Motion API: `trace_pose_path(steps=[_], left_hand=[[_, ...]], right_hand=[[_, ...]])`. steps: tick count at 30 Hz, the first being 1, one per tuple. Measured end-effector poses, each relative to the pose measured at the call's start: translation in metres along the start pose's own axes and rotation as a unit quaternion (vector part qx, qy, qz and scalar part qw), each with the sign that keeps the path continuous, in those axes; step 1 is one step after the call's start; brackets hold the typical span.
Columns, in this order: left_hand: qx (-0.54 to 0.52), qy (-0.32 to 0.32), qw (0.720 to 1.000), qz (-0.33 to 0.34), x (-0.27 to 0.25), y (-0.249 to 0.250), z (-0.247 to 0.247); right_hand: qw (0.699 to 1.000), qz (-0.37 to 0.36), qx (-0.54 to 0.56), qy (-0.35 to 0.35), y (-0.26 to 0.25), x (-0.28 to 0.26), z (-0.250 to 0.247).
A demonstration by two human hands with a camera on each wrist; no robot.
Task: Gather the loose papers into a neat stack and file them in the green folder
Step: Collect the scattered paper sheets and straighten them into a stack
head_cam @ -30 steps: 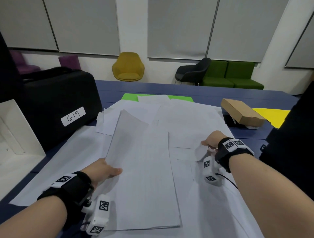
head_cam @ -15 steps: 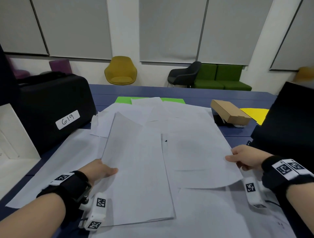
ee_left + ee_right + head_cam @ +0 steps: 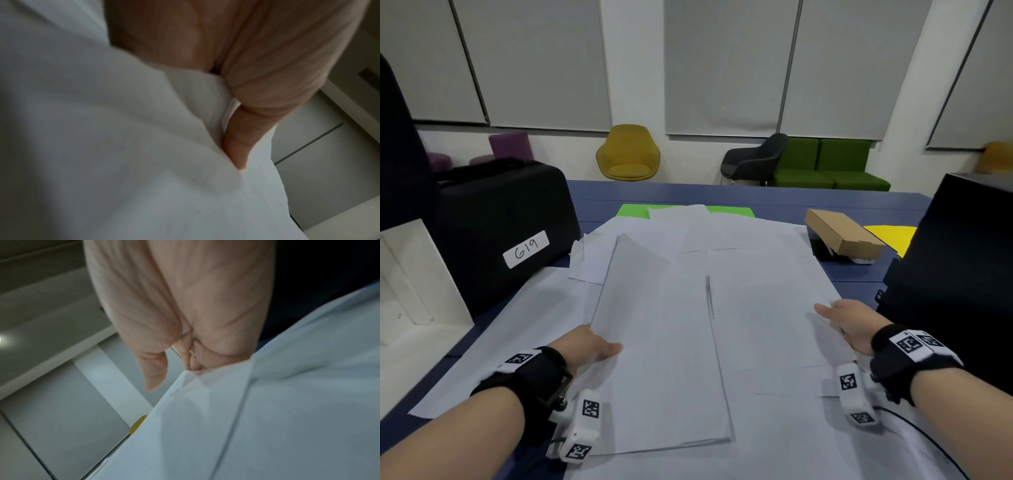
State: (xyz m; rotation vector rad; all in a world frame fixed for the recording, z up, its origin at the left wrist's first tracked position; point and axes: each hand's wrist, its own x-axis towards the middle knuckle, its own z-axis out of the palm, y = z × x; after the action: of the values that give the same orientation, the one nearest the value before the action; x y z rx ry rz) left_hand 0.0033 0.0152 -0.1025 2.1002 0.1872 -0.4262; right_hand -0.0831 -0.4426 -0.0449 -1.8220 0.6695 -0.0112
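Note:
Loose white papers [image 3: 722, 233] lie overlapped across the blue table [image 3: 774, 200]. The green folder [image 3: 631, 209] sits at the far end, mostly buried under them. My left hand [image 3: 613, 349] pinches the left edge of a paper stack [image 3: 661, 342], thumb [image 3: 236, 142] on top of the sheets [image 3: 123, 146]. My right hand [image 3: 825, 311] grips the right edge of a second sheet [image 3: 763, 308] lying beside that stack. In the right wrist view its fingers [image 3: 195, 365] curl under the paper [image 3: 267, 418], and the thumb [image 3: 154, 369] is off its edge.
A black case [image 3: 500, 222] labelled 619 stands at the left, with a white box [image 3: 417, 274] in front of it. A cardboard box [image 3: 842, 236] and a yellow folder [image 3: 893, 233] lie at the right. A black object [image 3: 962, 260] blocks the right edge.
My right hand drew a sheet from the middle out to the right, then brought it back a little; it now lies flatter beside the left stack. My left hand kept its hold.

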Motion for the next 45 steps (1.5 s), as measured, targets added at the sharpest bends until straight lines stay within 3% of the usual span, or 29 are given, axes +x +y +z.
trace_pose_path(steps=[4, 8, 10, 14, 18, 20, 27, 29, 33, 37, 42, 45], left_hand=[[0.002, 0.006, 1.000, -0.004, -0.017, 0.016, 0.004], [0.006, 0.018, 1.000, -0.019, -0.014, 0.018, 0.008], [-0.005, 0.017, 1.000, -0.017, -0.015, 0.017, 0.009], [-0.014, -0.004, 1.000, -0.006, -0.009, 0.008, 0.007], [-0.012, -0.016, 1.000, 0.004, 0.013, -0.012, 0.001], [-0.013, -0.016, 1.000, 0.007, 0.022, -0.019, 0.000], [-0.014, -0.004, 1.000, 0.015, -0.019, 0.010, 0.005], [-0.009, -0.007, 1.000, 0.016, -0.014, 0.008, 0.005], [-0.032, 0.000, 0.999, 0.005, -0.013, 0.006, 0.006], [-0.046, -0.006, 0.999, 0.002, -0.028, 0.016, 0.010], [-0.112, -0.010, 0.993, 0.020, -0.032, 0.018, 0.006], [-0.182, -0.042, 0.981, 0.059, -0.059, 0.039, 0.003]], right_hand=[[0.971, -0.020, -0.226, 0.081, -0.014, 0.011, 0.006], [0.915, -0.022, -0.398, 0.062, -0.029, 0.011, 0.009], [0.907, -0.018, -0.418, 0.051, -0.031, 0.013, 0.006], [0.940, 0.004, -0.340, 0.025, -0.021, 0.024, -0.009], [0.987, 0.016, -0.157, -0.022, -0.020, 0.006, -0.013], [0.987, -0.001, -0.160, -0.001, -0.017, 0.003, -0.013], [0.979, -0.046, -0.196, 0.014, 0.009, 0.030, -0.022], [0.983, -0.047, -0.175, 0.015, -0.002, 0.011, -0.017], [0.991, -0.118, -0.050, 0.033, -0.016, -0.017, -0.017], [0.968, -0.228, 0.056, 0.086, -0.027, -0.036, -0.027], [0.937, -0.220, 0.268, 0.050, -0.036, -0.053, -0.029], [0.932, -0.210, 0.294, -0.001, -0.034, -0.062, -0.022]])
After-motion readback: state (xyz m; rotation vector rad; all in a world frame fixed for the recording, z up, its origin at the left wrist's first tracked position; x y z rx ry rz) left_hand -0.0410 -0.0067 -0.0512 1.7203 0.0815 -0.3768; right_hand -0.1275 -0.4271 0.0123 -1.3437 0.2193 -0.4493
